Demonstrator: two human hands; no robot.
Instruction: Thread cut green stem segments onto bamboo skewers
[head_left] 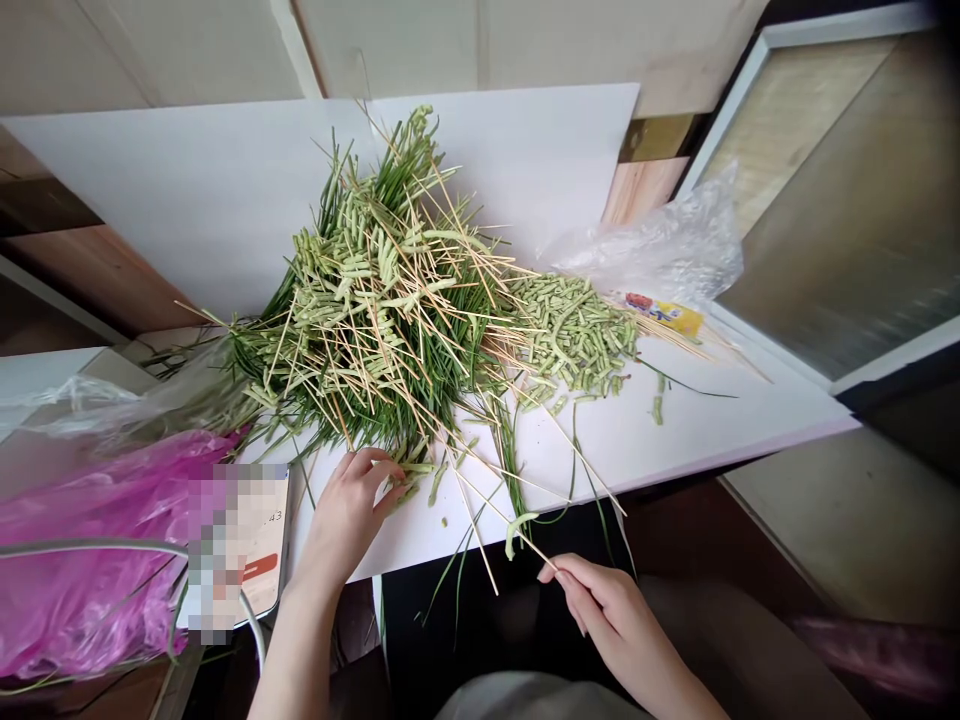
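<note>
My right hand [611,612] pinches the lower end of a thin wooden skewer [538,552]. On that skewer sits a curved, pale green bean piece [517,533], just beyond my fingertips. My left hand [356,505] is bent over the table's front, thumb and forefinger closed around a green bean piece [406,484] among a few loose ones. Behind both hands rises a large heap of dark green chive-like stalks [375,390], with wooden skewers and threaded bean pieces [352,240] strewn over it. Several bare skewers stick out toward me.
Cut bean pieces [577,330] form a pile at right, beside a clear plastic bag [660,245] and a yellow packet [679,318]. At left lie a pink plastic bag [97,540], a phone [262,540] and a grey cable [97,545]. A white board [187,200] stands behind.
</note>
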